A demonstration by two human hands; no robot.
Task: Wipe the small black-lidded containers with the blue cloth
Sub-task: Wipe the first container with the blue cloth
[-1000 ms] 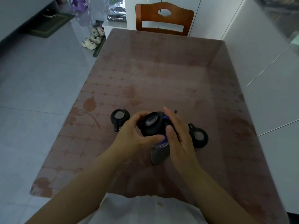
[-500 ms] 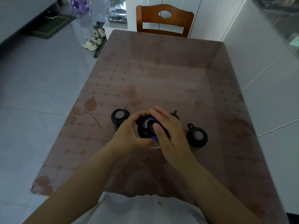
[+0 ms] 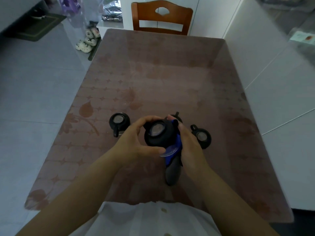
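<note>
My left hand (image 3: pixel 136 143) grips a small black-lidded container (image 3: pixel 159 132) above the table, its lid with a clear round window tilted toward me. Pressed against the container's right side is the blue cloth (image 3: pixel 173 150), held by my right hand (image 3: pixel 190 147); its loose end hangs down below the hands. Another black-lidded container (image 3: pixel 119 122) stands on the table to the left, and one more (image 3: pixel 202 136) to the right. A further one (image 3: pixel 176 116) shows partly behind my fingers.
The table (image 3: pixel 153 79) has a brownish patterned glass top. A wooden chair (image 3: pixel 162 17) stands at its far end. White cabinets (image 3: pixel 272 82) run close along the right side. Shoes (image 3: pixel 87 40) lie on the tiled floor at far left.
My right hand has slid off the top of the lid to the container's right side, uncovering the lid. The cloth's end now hangs down again.
</note>
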